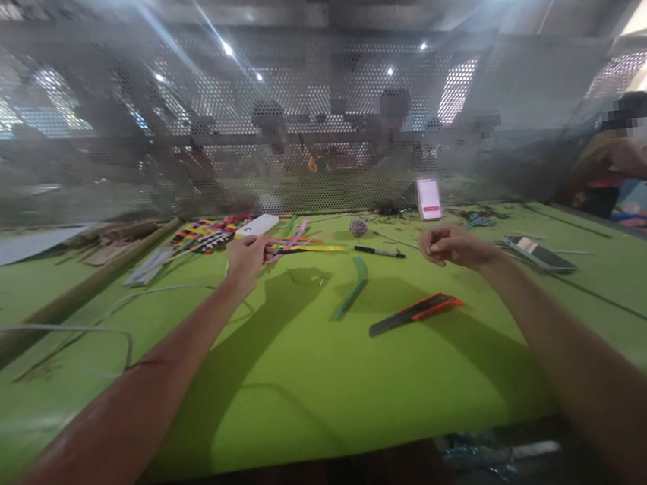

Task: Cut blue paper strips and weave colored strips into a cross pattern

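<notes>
Left hand point(250, 260) pinches coloured strips point(324, 248), presumably to keep them bunched; right hand point(450, 245) curls loosely (whether holding anything, cannot tell) beyond the cutter point(407, 315).

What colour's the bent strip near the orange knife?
The bent strip is teal, in the head view.

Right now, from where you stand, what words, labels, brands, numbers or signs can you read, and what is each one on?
"6": an orange figure on the mesh screen behind the table.
Lit, phone-like display: any writing is too small and blurred to read.
White flat object: a small dark mark, unreadable.
</notes>
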Available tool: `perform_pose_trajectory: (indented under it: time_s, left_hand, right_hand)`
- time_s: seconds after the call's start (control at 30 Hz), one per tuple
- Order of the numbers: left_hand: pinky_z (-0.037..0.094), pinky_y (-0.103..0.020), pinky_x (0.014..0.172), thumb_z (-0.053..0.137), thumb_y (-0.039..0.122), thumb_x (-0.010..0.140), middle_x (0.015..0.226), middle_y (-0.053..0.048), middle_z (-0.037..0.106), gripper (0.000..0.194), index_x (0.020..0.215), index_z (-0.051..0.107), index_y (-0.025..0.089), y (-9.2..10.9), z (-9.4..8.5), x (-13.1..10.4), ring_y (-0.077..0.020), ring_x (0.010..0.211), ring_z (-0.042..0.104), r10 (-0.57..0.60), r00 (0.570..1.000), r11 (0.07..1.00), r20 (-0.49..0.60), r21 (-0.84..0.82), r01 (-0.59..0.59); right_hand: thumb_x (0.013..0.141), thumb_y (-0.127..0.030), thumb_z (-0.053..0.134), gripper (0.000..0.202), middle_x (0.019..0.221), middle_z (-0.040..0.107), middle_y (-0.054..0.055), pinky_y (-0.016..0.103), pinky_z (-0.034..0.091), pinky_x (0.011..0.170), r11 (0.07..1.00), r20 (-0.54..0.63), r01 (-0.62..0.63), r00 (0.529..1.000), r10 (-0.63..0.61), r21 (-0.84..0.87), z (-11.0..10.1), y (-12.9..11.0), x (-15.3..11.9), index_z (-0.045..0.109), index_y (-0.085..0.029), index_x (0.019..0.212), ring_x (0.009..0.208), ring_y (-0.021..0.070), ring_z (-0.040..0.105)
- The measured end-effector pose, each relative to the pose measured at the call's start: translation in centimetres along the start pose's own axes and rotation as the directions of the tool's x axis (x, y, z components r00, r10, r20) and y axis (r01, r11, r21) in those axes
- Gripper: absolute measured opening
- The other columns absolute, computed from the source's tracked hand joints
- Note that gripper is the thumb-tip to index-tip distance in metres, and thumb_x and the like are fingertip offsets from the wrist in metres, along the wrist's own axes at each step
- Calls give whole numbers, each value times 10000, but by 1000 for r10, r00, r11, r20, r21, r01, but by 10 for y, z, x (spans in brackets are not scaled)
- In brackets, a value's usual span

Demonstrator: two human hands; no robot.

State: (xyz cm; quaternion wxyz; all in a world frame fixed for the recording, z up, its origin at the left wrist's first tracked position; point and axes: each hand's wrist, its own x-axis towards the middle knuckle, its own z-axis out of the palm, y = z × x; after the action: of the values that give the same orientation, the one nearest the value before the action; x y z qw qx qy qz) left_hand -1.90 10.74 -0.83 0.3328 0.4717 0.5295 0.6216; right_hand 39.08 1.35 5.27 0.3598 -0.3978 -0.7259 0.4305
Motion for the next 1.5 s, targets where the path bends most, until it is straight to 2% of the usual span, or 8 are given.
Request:
perform_pose_trajectory:
  time_s: [0.17,0.37,0.53,0.7,0.83,1.0,1.17,1.5]
  left_hand:
    - [424,-184,450,599,218,686,519,-12,612,125,588,637,151,-4,0,2,-88,431,520,17,1000,998,-17,63,-16]
    - [439,-198,480,613,253,710,540,-30,637,150,613,665,151,-13,-5,9,-118,471,558,77,997,977,-25,203,-71]
    - [445,-238,561,605,282,746,534,-35,630,201,602,669,157,-14,-11,13,-170,554,599,166,986,906,-26,398,-142]
    - [464,-306,768,624,326,758,632,-67,671,226,598,652,169,-16,-13,16,-240,753,639,270,963,795,5,562,-226]
    - [458,-342,834,622,306,748,703,-108,707,208,584,628,177,-17,-17,20,-273,812,649,295,955,757,37,600,-258]
    - [475,-302,751,621,280,740,596,-64,668,197,578,659,175,-17,-17,19,-235,710,652,262,958,807,117,517,-284]
    - [448,-245,544,622,335,758,560,-24,660,218,656,702,160,-10,-4,6,-156,510,588,180,954,914,239,318,-252]
    - [418,-206,445,641,310,752,565,-26,644,190,660,663,145,14,16,-32,-99,440,540,114,879,991,463,2,-130]
  right_hand:
    - [782,-515,752,378,544,528,-11,276,338,461,1000,3,2,1000,-2,-13,-3,5,-1,632,-169,688,475,87,474]
    - [684,-519,832,405,541,532,-30,281,332,455,1000,23,-9,1000,8,21,-7,5,-2,611,-179,678,452,93,468]
    - [882,-553,647,420,618,532,-33,318,305,548,999,47,-29,999,27,34,-10,0,-10,638,-152,755,534,58,510]
    - [655,-508,873,424,570,532,-28,292,296,501,992,71,-112,992,108,56,-20,7,-9,607,-180,696,478,87,472]
    - [658,-470,859,361,583,534,-7,297,314,516,988,55,-145,988,142,54,-32,11,-12,613,-206,676,489,109,464]
    - [668,-428,781,268,566,486,-6,313,288,525,988,-36,-148,988,149,51,-39,15,-14,600,-231,652,508,133,427]
    - [677,-355,751,205,598,516,17,321,294,540,983,-127,-171,976,179,68,-30,25,-6,592,-226,695,546,150,426]
    - [697,-281,757,181,613,546,-3,296,380,530,983,-244,-160,953,178,92,-18,30,6,594,-214,739,544,137,512]
